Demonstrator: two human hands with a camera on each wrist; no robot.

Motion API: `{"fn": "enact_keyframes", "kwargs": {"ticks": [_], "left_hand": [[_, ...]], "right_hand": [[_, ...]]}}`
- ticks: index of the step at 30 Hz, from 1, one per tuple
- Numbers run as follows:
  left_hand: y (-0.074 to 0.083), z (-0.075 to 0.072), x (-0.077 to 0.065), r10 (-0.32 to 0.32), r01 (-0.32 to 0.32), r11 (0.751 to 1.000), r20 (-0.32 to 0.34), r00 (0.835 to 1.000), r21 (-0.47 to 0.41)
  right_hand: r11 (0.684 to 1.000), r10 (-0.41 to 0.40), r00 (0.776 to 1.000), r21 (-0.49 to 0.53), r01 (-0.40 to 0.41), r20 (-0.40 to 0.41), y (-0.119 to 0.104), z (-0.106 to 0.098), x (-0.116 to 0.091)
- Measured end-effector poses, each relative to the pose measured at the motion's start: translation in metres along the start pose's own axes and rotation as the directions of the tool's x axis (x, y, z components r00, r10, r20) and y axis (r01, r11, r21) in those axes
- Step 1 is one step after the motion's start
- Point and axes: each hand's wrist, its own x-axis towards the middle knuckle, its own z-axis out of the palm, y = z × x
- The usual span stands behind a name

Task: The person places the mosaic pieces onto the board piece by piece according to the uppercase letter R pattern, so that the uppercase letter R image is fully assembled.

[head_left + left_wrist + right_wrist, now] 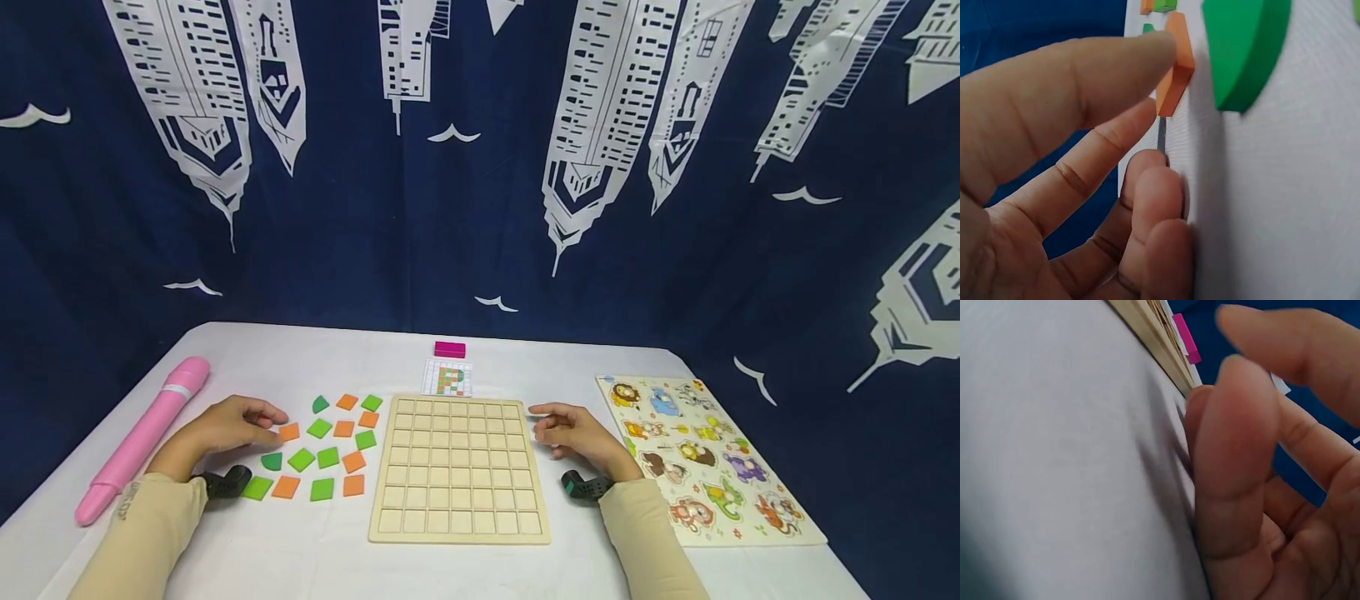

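My left hand (232, 427) has its thumb and forefinger at the edges of a square orange tile (288, 432), pinching it. The left wrist view shows the thumb overlapping this orange tile (1177, 62), with a dark green curved-sided tile (1244, 50) close beside it. More orange, light green and dark green tiles lie around that hand. At the centre is a wooden grid board (459, 540), its squares bare. My right hand (577, 435) rests by the board's right edge, fingers loosely bent and holding nothing. The right wrist view shows its fingers (1235, 437) low over the cloth.
Behind the board lie a pattern card (447, 378) with a coloured letter R and a small magenta block (450, 349). A pink cylinder (142, 437) with a white band lies at the far left. An animal puzzle board (705, 467) lies on the right.
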Motion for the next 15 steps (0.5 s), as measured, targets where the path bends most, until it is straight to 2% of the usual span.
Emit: {"fn": "enact_keyframes", "kwargs": {"ticks": [9, 15], "left_hand": [[-0.0039, 0.0016, 0.0047, -0.020, 0.020, 0.999, -0.023, 1.000, 0.025], [-0.0051, 0.0045, 0.0055, -0.029, 0.030, 0.998, -0.021, 0.999, 0.048]], "right_hand": [[0.988, -0.066, 0.998, -0.138, 0.066, 0.005, 0.0003, 0.0034, 0.0013], [0.979, -0.099, 0.993, -0.174, 0.107, 0.058, 0.0021, 0.0049, -0.0011]]}}
